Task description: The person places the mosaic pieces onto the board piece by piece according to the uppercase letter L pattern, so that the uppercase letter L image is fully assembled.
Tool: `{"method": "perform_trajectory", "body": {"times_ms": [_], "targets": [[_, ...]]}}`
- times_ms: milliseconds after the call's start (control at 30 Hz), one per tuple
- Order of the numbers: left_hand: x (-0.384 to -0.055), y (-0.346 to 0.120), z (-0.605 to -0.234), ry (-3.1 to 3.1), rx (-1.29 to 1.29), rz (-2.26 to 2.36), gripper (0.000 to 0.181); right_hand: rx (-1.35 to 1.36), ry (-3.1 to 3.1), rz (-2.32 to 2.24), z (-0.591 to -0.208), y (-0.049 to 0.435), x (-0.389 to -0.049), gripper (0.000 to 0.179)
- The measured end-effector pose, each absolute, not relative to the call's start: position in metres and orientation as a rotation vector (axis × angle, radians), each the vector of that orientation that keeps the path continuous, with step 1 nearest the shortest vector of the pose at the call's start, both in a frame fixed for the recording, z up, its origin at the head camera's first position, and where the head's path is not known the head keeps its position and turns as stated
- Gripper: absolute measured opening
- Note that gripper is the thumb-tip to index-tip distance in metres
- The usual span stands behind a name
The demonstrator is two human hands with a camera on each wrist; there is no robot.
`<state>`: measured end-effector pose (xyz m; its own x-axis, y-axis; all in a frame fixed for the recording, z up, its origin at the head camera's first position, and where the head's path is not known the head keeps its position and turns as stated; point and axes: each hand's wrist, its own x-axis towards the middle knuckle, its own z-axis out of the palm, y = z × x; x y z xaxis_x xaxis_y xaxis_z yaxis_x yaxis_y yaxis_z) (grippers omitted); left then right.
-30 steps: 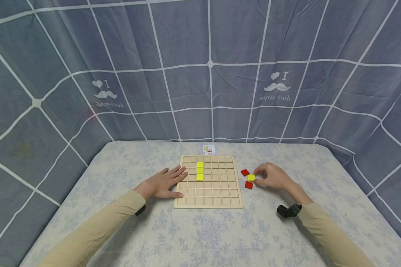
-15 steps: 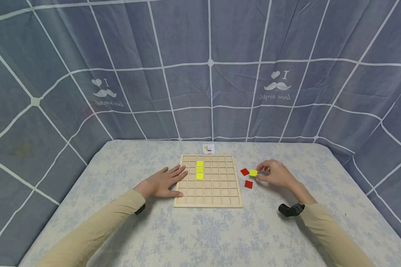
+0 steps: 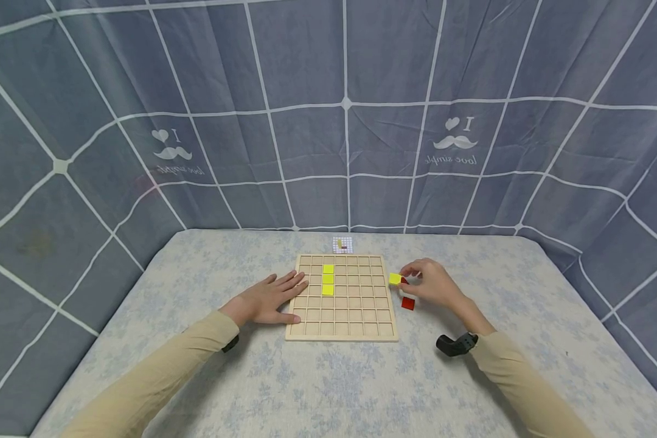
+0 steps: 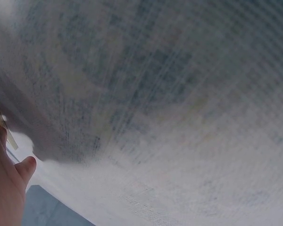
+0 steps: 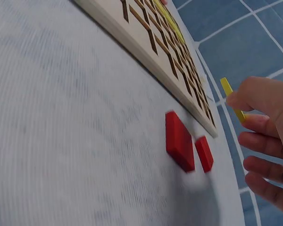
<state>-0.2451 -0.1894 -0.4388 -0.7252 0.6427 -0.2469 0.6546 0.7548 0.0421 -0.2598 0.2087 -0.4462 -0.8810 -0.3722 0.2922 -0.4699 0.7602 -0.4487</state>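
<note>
My right hand (image 3: 429, 283) pinches a yellow square tile (image 3: 395, 278) between thumb and finger, raised above the table near the right edge of the wooden grid board (image 3: 342, 336). In the right wrist view the tile (image 5: 232, 99) is seen nearly edge-on. Two red tiles lie below it on the cloth: the nearer red tile (image 3: 408, 303) shows whole, the farther red tile (image 3: 404, 280) is partly covered by the hand and yellow tile. A column of three yellow tiles (image 3: 328, 279) sits in the board's cells. My left hand (image 3: 271, 300) rests spread on the board's left edge.
Behind the board lies a small printed card (image 3: 342, 245) with a grid and coloured squares. A pale floral cloth (image 3: 328, 389) covers the table. Blue checked curtains (image 3: 301, 140) rise at the back and both sides.
My right hand has lifted the yellow tile from between the red tiles and carried it left toward the board. My left hand has stayed in place.
</note>
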Motion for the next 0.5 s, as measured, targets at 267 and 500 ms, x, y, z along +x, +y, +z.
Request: {"method": "perform_trajectory", "body": {"times_ms": [267, 500], "targets": [[-0.246, -0.190, -0.440, 2.690, 1.022, -0.065, 0.087, 0.728, -2.756, 0.844, -0.451, 0.181, -0.259, 0.024], [-0.246, -0.190, -0.439, 2.698, 1.022, -0.071, 0.088, 0.788, -2.722, 0.863, -0.454, 0.156, -0.261, 0.026]]}}
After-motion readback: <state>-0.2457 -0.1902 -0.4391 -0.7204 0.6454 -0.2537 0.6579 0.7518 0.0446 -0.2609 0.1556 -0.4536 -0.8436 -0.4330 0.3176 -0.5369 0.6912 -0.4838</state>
